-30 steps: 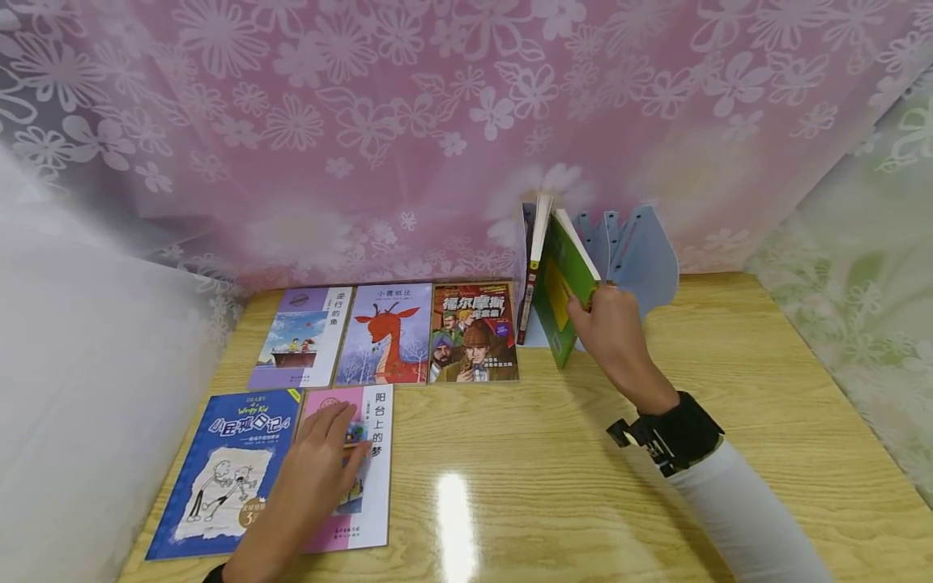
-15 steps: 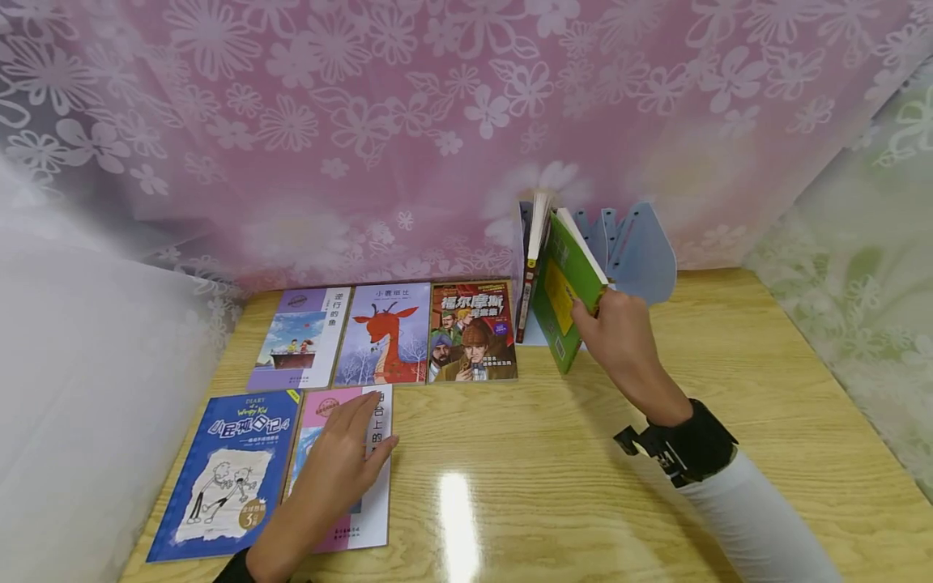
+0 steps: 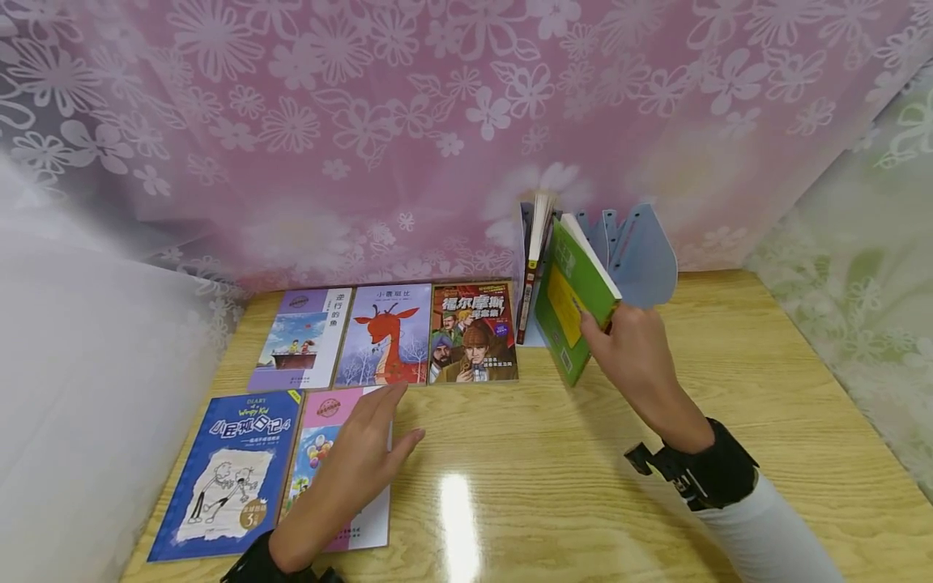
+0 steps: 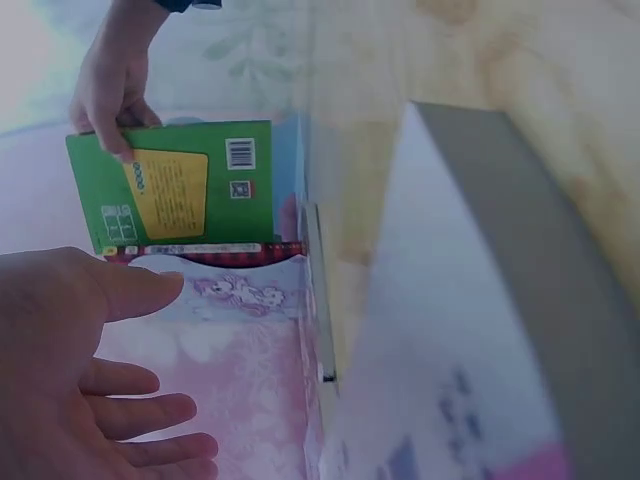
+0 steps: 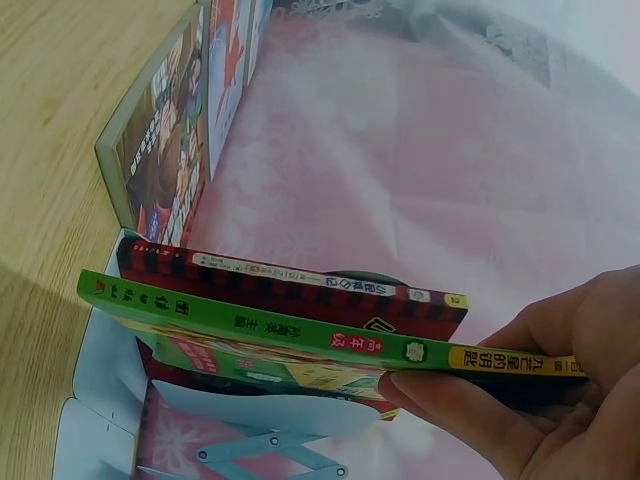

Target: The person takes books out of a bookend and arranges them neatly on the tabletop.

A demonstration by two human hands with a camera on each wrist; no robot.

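Observation:
My right hand (image 3: pixel 636 344) grips the upper near edge of a green book (image 3: pixel 563 304), thumb on its yellow-patched back cover. The book stands on edge at a blue folding book stand (image 3: pixel 641 255). In the right wrist view its green spine (image 5: pixel 250 322) faces me, my thumb and fingers pinching its yellow end. Beside it a red-and-black checked book (image 5: pixel 290 272) stands in the stand. My left hand (image 3: pixel 357 453) is over a pink-and-white book (image 3: pixel 372 530), fingers extended and thumb spread, holding nothing. In the left wrist view the same hand (image 4: pixel 90 360) shows its palm.
A blue book (image 3: pixel 226 478) lies left of the pink one. Behind them, a purple-and-white book (image 3: pixel 299 336), a red deer book (image 3: pixel 386 336) and a detective book (image 3: pixel 474 336) lie in a row. A pink floral curtain (image 3: pixel 364 138) hangs along the wooden table's (image 3: pixel 525 486) back edge.
My right hand has drawn the green book toward me and slightly right, partly out of the stand. My left hand has shifted rightward over the pink-and-white book.

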